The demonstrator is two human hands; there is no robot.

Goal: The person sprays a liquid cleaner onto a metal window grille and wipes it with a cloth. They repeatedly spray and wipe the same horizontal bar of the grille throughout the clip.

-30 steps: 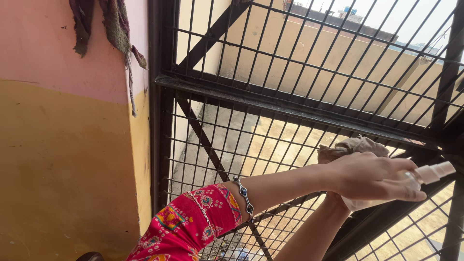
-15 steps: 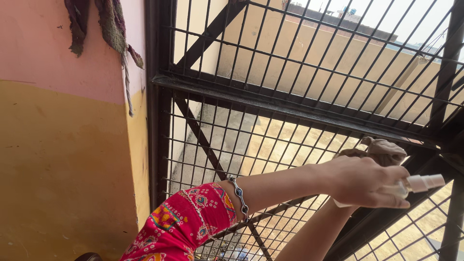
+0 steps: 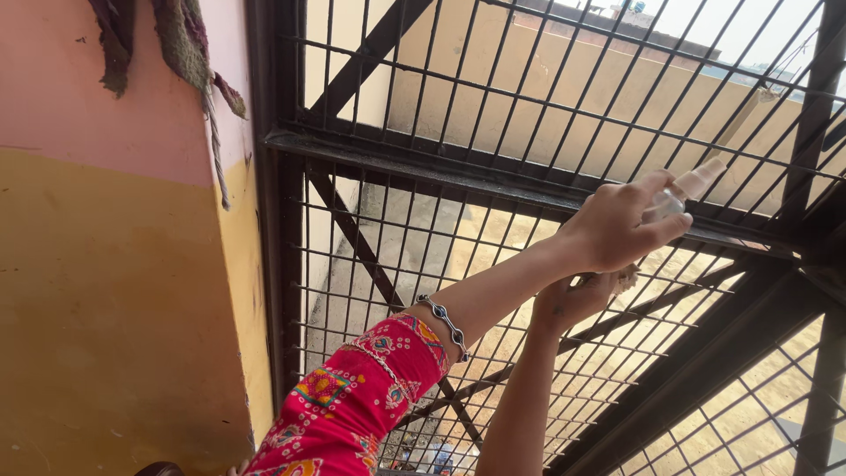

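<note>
My left hand point(image 3: 617, 231), on an arm with a red patterned sleeve and a metal bracelet, grips a small clear spray bottle point(image 3: 690, 188) with a white nozzle. The nozzle points up and right at the black metal window grille point(image 3: 458, 176), close to its horizontal bar. Just below and behind it, my right hand point(image 3: 573, 298) is closed on a beige cloth point(image 3: 627, 279). Only a small bit of the cloth shows, pressed near the thin bars of the grille.
A pink and yellow wall point(image 3: 115, 264) fills the left side, with a dark frayed rag point(image 3: 181, 48) hanging at its top. Thick diagonal braces point(image 3: 705, 370) cross the grille. Beyond the bars lie a beige building wall and ground far below.
Both hands have moved up and left along the grille. The spray bottle has tilted from pointing right to pointing up-right. The cloth, bunched in plain view before, is now mostly hidden behind my left hand.
</note>
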